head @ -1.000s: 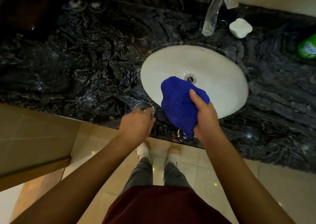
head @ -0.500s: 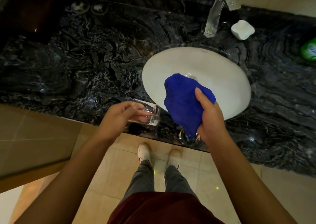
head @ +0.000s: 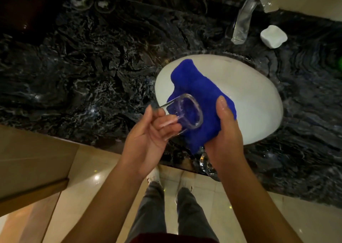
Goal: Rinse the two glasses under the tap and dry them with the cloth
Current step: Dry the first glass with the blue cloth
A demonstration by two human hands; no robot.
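Note:
My left hand (head: 149,142) grips a clear glass (head: 183,113) tipped on its side, its mouth turned toward the blue cloth (head: 199,98). My right hand (head: 227,137) holds that cloth from behind, thumb on top, right next to the glass's rim above the front of the white sink (head: 249,94). A second clear glass (head: 207,166) stands on the dark marble counter (head: 83,76) at its front edge, mostly hidden under my right wrist. The chrome tap (head: 242,24) rises behind the sink; no water is seen running.
A white soap dish (head: 273,36) sits right of the tap. A green object (head: 339,62) shows at the right edge. Two small round items (head: 92,2) lie at the counter's back left. A beige cabinet top (head: 33,159) juts out at lower left.
My left hand lifted the glass off the counter's front edge, tipped it sideways and brought it right to the cloth. The cloth spread wider over the sink.

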